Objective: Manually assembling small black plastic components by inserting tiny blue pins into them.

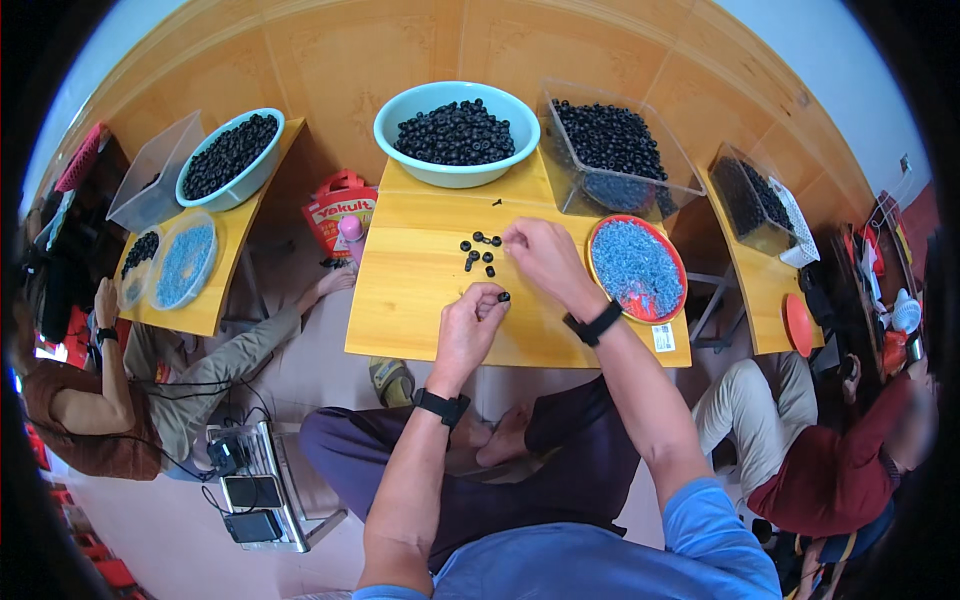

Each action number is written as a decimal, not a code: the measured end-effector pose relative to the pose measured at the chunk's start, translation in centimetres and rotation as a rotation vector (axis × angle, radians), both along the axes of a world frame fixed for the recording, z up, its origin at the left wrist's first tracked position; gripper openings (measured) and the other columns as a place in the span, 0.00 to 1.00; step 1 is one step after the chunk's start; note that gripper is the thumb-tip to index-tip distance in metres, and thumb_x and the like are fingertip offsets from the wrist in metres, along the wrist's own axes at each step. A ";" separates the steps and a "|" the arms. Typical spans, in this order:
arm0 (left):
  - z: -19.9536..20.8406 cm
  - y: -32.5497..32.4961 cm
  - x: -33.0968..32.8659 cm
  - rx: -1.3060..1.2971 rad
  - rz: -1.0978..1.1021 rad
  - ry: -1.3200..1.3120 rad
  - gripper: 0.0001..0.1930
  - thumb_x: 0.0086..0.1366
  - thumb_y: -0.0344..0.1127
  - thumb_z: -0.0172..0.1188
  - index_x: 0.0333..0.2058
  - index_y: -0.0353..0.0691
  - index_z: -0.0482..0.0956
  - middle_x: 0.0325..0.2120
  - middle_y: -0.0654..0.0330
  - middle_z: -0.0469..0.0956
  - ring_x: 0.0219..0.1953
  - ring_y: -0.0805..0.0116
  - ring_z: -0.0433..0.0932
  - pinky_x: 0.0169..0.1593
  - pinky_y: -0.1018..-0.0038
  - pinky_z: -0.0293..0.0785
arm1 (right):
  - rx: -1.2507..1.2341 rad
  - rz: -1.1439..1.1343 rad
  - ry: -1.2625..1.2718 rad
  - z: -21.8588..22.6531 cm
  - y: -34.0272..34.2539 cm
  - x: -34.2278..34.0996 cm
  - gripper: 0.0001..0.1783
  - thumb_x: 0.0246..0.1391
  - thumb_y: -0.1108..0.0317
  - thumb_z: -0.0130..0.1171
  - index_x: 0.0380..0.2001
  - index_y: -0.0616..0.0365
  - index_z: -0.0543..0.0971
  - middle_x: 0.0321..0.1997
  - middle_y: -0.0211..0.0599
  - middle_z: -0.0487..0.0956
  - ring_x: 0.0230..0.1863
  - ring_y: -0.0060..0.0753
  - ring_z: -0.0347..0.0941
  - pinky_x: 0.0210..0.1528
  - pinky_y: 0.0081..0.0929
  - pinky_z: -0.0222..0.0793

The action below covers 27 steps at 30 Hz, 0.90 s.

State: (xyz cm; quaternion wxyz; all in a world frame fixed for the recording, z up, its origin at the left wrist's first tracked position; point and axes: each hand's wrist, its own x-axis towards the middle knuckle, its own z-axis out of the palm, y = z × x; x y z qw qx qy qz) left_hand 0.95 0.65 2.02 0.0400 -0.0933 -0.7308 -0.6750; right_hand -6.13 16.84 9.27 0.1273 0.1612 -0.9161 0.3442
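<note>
My left hand is over the front part of the yellow wooden table, its thumb and fingers pinching a small round black part. Farther back and to the right, my right hand reaches down to the tabletop. Its fingers are drawn together right beside a few loose black ring-like parts; whatever is between the fingertips is hidden. More of these black parts lie scattered left of that hand. A red-rimmed round tray with small light-blue pieces sits by my right wrist.
A light-blue basin and a clear plastic box, both full of black parts, stand at the back. One tiny dark piece lies in front of the basin. People sit at side tables left and right. A metal stool carries devices and cables.
</note>
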 end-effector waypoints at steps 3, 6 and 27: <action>-0.2 0.4 -0.3 -0.031 0.011 0.017 0.09 0.64 0.26 0.66 0.42 0.32 0.79 0.31 0.55 0.85 0.32 0.73 0.84 0.39 0.75 0.80 | 0.203 -0.019 0.143 -2.1 -0.8 -3.7 0.09 0.51 0.73 0.61 0.37 0.62 0.79 0.33 0.49 0.83 0.40 0.56 0.80 0.46 0.46 0.73; 0.0 0.4 -0.4 -0.045 0.024 0.016 0.09 0.64 0.26 0.66 0.42 0.31 0.79 0.31 0.55 0.85 0.32 0.72 0.84 0.39 0.75 0.80 | 0.302 -0.010 0.049 -3.1 -1.6 -5.3 0.10 0.52 0.72 0.60 0.38 0.61 0.78 0.36 0.49 0.83 0.43 0.55 0.79 0.49 0.48 0.72; 0.0 0.4 -0.5 0.008 -0.021 -0.057 0.09 0.66 0.26 0.65 0.43 0.31 0.79 0.33 0.58 0.85 0.33 0.77 0.81 0.40 0.79 0.78 | -0.318 0.030 -0.230 -1.8 2.1 5.3 0.11 0.55 0.73 0.63 0.41 0.63 0.85 0.35 0.45 0.87 0.37 0.35 0.85 0.40 0.29 0.78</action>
